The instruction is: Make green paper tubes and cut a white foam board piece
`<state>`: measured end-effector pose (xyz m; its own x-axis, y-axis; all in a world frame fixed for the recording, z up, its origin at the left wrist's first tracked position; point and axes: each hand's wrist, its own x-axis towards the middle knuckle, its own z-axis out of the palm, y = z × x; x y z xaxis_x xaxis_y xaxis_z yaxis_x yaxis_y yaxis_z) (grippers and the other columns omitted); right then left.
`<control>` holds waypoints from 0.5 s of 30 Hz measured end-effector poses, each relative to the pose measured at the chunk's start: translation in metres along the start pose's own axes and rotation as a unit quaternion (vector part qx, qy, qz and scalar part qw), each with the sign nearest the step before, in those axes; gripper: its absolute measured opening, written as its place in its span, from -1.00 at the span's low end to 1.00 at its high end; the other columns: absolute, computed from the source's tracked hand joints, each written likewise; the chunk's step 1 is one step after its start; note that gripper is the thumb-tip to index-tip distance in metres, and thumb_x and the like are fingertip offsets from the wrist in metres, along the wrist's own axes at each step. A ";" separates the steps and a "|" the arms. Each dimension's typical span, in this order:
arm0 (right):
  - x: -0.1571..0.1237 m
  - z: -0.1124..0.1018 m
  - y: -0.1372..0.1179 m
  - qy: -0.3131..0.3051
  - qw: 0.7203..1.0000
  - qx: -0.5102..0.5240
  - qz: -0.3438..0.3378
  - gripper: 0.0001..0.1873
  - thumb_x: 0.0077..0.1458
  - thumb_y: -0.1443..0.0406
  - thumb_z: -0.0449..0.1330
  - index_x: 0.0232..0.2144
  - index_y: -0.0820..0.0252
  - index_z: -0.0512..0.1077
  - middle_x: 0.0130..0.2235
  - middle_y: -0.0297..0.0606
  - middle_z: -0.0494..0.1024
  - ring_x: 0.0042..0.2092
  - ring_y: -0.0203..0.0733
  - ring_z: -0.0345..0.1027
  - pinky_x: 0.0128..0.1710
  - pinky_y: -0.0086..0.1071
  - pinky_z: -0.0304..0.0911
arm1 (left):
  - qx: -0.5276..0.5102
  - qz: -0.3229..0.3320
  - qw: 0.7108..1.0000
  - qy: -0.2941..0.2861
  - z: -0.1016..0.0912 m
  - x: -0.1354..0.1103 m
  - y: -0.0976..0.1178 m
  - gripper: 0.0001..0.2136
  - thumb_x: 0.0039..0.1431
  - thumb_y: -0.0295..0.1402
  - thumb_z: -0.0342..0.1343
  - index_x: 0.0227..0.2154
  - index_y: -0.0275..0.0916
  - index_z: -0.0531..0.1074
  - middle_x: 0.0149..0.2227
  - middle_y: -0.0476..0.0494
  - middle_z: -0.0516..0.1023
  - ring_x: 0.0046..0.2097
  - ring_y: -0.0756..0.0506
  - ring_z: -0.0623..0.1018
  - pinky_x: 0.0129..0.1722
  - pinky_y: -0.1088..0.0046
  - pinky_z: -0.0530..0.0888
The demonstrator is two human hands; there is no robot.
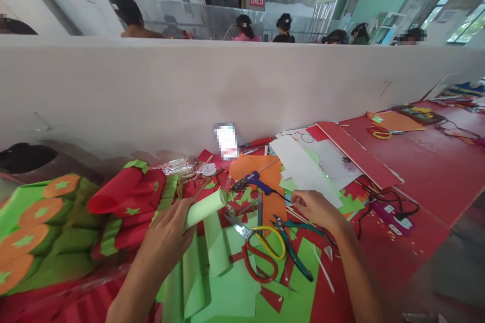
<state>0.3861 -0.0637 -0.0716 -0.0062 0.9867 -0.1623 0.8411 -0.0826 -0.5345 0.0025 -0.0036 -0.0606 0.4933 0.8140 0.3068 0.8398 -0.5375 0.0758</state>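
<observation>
A rolled tube of light green paper [206, 209] is held in my left hand [170, 224], its open end tilted up to the right. My right hand [308, 204] is closed in a pinch over orange paper [273, 207]; whatever is between its fingertips is too small to make out. Just left of those fingertips lies a blue hot glue gun [257, 181], its cord running toward the hand. Below sit scissors with red and yellow handles [261, 252] and green-handled pliers [295, 250]. More green rolls [193, 277] rest under my left wrist.
Finished-looking red paper rolls [132, 197] and green rolls with orange star ends [41, 212] are stacked at left. A phone [226, 141] leans against the white partition [170, 86]. A purple power strip [392, 217] with cords lies right. People sit beyond the partition.
</observation>
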 end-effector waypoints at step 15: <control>-0.001 0.016 -0.008 -0.010 0.971 -0.221 -0.089 -0.86 0.21 0.39 0.10 -0.21 0.14 0.44 -0.16 -0.15 0.45 -0.09 -0.05 0.36 -0.29 -0.38 0.20 | -0.025 0.033 0.999 0.012 0.001 0.016 0.007 -0.68 0.11 -0.46 -0.02 -0.04 -0.21 0.24 -0.16 -0.24 0.54 -0.16 -0.28 0.57 -0.18 0.25 0.45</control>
<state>0.3704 -0.0663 -0.0805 -0.1800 0.9765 -0.1181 0.9757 0.1620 -0.1479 0.0167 0.0062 -0.0560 0.5411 0.7716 0.3344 0.7931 -0.6005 0.1022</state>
